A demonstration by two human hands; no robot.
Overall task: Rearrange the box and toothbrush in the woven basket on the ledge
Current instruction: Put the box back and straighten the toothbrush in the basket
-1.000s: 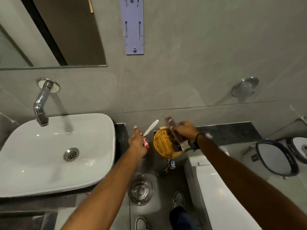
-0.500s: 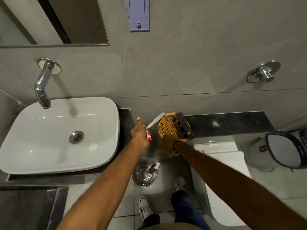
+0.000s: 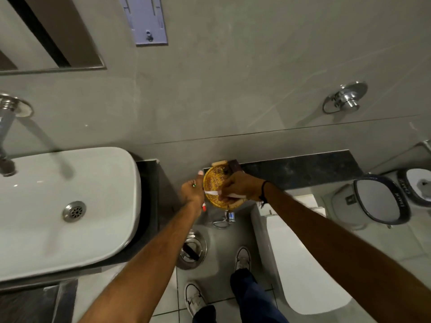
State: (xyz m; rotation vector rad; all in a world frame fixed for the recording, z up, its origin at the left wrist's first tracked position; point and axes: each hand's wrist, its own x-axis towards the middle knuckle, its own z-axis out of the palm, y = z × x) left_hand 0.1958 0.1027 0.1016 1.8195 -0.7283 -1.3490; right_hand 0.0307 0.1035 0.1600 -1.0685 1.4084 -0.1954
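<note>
The round woven basket (image 3: 213,180) sits at the left end of the dark stone ledge (image 3: 303,169). A dark box (image 3: 234,165) stands at the basket's far rim, beside a beige item (image 3: 219,162). The white toothbrush (image 3: 212,193) with a red end lies across the near part of the basket. My left hand (image 3: 192,192) is just left of the basket and grips the toothbrush at its red end. My right hand (image 3: 241,186) reaches over the basket, its fingertips pinching the toothbrush's white part. That hand hides the basket's right side.
A white sink (image 3: 70,206) with a tap (image 3: 5,145) is at the left. The white toilet tank lid (image 3: 300,252) lies below the ledge, with the toilet seat (image 3: 380,201) to the right. A steel bin (image 3: 193,250) stands on the floor, and a chrome valve (image 3: 347,100) juts from the wall.
My right hand rose from below the basket to over it and took hold of the toothbrush. My left hand swung the toothbrush from pointing up to lying across the basket.
</note>
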